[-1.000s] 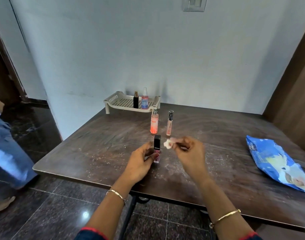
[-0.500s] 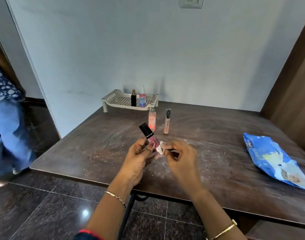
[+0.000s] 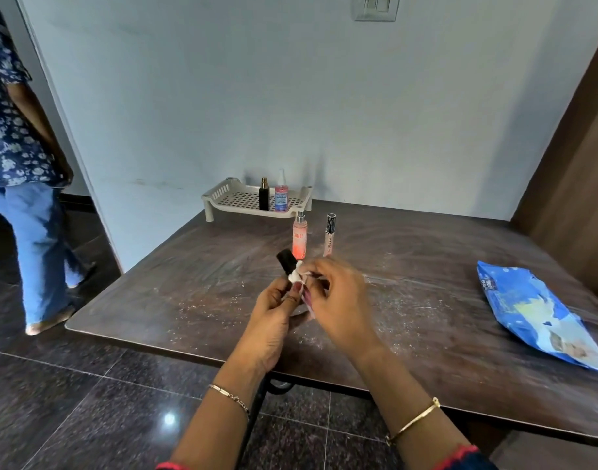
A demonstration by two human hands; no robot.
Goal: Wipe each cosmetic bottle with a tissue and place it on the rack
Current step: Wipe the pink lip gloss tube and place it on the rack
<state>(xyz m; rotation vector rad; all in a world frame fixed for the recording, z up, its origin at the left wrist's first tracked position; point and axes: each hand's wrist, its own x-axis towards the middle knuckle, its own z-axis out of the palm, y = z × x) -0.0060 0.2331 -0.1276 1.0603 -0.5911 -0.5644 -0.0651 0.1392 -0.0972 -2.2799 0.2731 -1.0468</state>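
Head view, two rack bottles (image 3: 281, 198), two table bottles (image 3: 299, 239), held bottle (image 3: 286, 262), tissue (image 3: 295, 275)

Left wrist, behind the left grip (image 3: 270, 320): thin chain bracelet (image 3: 230, 397). Right wrist, behind the right grip (image 3: 341, 307): plain gold bangle (image 3: 415, 419). Forearms bare. Upper arms: dark blue sleeves (image 3: 462, 458) with red-edged cuffs.

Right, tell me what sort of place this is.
Probably a room in a home: a worn wooden table pushed against a plain painted wall, a light switch high on that wall, and a polished dark tile floor.
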